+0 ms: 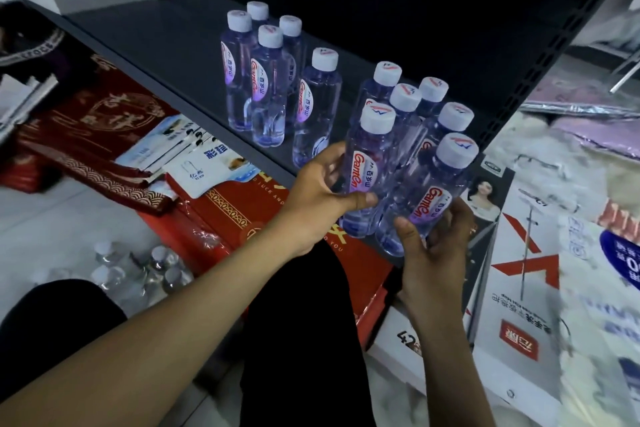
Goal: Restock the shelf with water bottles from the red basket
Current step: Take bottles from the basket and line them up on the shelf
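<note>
Two hands (317, 198) gripping held bottles (369, 163), standing bottles (403, 99) crowding behind

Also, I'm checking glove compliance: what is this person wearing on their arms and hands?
No gloves on the left hand or right hand, and the left forearm and right forearm are bare, no sleeve, watch or band in view. A small ring seems to sit on one right finger.

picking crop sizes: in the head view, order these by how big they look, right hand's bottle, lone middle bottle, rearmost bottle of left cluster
1. held bottle in the right hand, nearest the camera
2. lone middle bottle
3. rearmost bottle, mostly hidden
Bottles look identical; nearness explains the ranking.
</note>
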A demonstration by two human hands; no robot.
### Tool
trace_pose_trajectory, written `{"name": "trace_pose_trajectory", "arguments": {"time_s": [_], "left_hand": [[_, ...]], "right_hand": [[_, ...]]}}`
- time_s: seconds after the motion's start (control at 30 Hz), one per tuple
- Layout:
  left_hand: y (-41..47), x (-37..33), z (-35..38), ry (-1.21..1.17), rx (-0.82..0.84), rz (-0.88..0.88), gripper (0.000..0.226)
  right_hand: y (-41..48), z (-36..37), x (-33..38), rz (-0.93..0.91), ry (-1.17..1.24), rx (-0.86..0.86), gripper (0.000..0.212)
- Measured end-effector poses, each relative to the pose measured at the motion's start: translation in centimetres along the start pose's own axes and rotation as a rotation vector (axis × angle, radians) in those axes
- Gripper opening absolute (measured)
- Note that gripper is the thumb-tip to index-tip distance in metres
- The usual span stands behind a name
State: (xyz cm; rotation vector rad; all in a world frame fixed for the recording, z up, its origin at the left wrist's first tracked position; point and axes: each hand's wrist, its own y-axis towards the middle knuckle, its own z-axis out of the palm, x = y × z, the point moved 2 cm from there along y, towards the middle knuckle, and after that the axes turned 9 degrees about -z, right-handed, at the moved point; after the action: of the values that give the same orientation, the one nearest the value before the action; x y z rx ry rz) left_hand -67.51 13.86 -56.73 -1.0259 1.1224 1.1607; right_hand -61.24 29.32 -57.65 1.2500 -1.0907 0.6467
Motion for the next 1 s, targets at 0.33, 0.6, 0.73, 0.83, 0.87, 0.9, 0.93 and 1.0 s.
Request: {"name": "trace_pose_trajectory", "arguments": {"time_s": [0.33,0.6,0.73,0.83,0.87,0.9,0.93,1.0], "left_hand": [[0.2,-0.2,0.7,-0.032,0.067,0.009,0.073],[1.2,-0.5,0.9,-0.009,0.1,0.011,0.074],[2.1,-0.3,0.9,-0.015,0.126,0.003,0.076],[2.8,-0.1,0.9,0.0,0.147,0.004,0.077],[3.0,0.0,0.9,0.007,0.151,0.01,0.077],[3.2,0.0,1.0,0.016,0.154,0.016,0.077],[3.5,0.1,0.9,0.027,0.157,0.021,0.078],[4.0,0.2,0.9,0.043,0.168,0.022,0.081]], "right_hand": [[1.2,0.5,-0.6,0.017,-0.069,0.161,0.075],[2.0,0.6,-1.2,0.005,-0.112,0.174,0.066],[2.6,0.7,-1.8,0.009,-0.097,0.164,0.065],[3.1,0.7,-2.1,0.028,-0.111,0.17,0.068],[3.3,0.7,-2.2,0.028,-0.112,0.17,0.068],[3.5,0.7,-2.3,0.022,-0.114,0.166,0.069],[3.7,0.8,-2.3,0.015,-0.118,0.161,0.068],[3.9,0.9,-2.4,0.013,-0.116,0.166,0.066]]}}
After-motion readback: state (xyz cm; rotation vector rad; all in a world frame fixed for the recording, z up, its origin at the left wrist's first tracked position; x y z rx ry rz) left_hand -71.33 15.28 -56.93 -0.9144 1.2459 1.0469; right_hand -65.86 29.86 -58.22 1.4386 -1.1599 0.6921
